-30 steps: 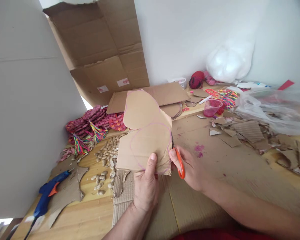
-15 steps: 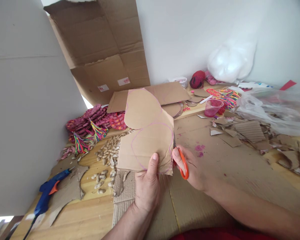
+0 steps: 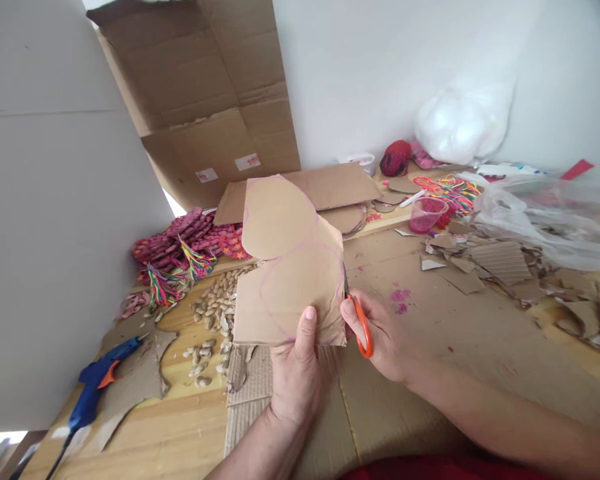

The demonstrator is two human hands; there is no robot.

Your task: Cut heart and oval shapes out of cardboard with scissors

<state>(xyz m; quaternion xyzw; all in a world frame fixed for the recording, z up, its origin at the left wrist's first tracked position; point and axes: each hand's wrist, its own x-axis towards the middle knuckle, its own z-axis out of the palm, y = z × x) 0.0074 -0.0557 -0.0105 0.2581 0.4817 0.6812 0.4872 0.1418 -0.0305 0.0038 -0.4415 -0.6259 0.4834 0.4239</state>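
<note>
My left hand [image 3: 300, 373] grips the lower edge of a cardboard piece [image 3: 290, 280], its thumb on top and its other fingers hidden beneath. Purple curved outlines are drawn on the piece, and its upper part has a rounded left side. On the right, my right hand [image 3: 380, 333] is closed around the orange handles of the scissors [image 3: 364, 327]. The dark blades lie at the cardboard's right edge, mostly hidden by it.
A blue glue gun [image 3: 95, 383] lies at left near peanut shells [image 3: 220, 303] and pink woven pieces [image 3: 180, 240]. Cardboard scraps [image 3: 500, 263], a pink cup [image 3: 427, 215] and a plastic bag [image 3: 540, 220] are at right. A large cardboard sheet [image 3: 420, 313] covers the tabletop.
The cardboard's upper part has shifted and tilted slightly left. My right hand and the scissors have moved a little left with its right edge.
</note>
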